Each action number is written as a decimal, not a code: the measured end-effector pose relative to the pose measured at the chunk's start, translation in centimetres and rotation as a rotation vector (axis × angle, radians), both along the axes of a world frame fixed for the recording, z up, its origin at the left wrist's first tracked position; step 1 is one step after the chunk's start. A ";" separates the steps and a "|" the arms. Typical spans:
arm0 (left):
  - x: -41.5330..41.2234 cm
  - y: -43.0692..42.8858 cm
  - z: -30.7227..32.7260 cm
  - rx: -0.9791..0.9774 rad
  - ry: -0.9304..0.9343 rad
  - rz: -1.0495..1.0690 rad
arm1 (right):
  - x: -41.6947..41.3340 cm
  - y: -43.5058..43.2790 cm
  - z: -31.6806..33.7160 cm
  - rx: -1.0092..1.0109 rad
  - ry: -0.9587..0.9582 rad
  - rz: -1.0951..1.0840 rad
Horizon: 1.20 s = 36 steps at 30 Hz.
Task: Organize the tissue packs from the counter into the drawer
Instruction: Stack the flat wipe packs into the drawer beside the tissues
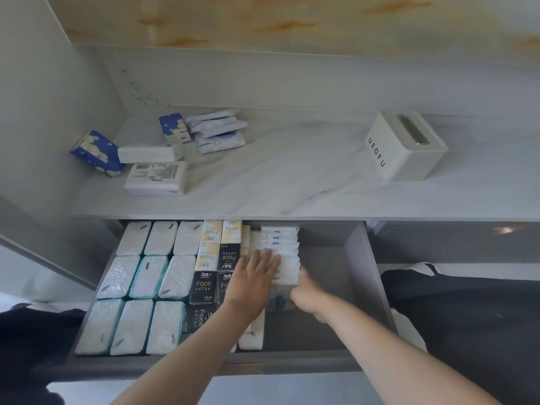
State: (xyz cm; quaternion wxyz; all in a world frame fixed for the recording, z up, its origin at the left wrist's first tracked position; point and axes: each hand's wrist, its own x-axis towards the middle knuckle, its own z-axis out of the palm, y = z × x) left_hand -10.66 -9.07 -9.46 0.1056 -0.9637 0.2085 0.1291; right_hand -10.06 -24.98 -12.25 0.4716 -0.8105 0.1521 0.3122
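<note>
Pale marble-look tabletop, most stuff at its left end: blue patterned tissue pack touching a plain white pack, a labelled white pack just in front, second blue pack beside a pile of thin white packets. White UEOFU tissue box sits well apart on the right.

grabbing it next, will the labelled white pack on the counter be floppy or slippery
The pack looks soft: rounded edges suggest it would squash slightly, not flop. Its glossy wrap may be slippery. Lying flat, it is unlikely to roll or tip.
</note>
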 end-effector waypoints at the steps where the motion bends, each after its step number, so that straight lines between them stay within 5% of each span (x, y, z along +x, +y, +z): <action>1: 0.2 0.1 0.1 -0.020 -0.001 0.002 | 0.1 -0.2 0.4 -0.017 0.000 -0.012; 10: 0.9 0.8 3.3 -0.309 -0.043 0.050 | 0.7 -1.2 5.3 -0.356 -0.476 -0.085; 16: 5.8 3.4 9.0 -0.558 -0.209 0.170 | 4.2 2.3 10.3 -0.254 -0.781 0.101; 27: 14.7 18.8 14.3 -0.512 -0.438 0.335 | 15.8 15.6 15.7 -0.254 -0.810 0.417; 32: 18.0 24.4 14.2 -0.489 -0.563 0.456 | 21.4 20.7 16.3 -0.484 -0.960 0.545; 36: 19.7 28.0 12.4 -0.267 -0.476 0.529 | 26.6 22.0 16.2 -0.835 -0.946 0.640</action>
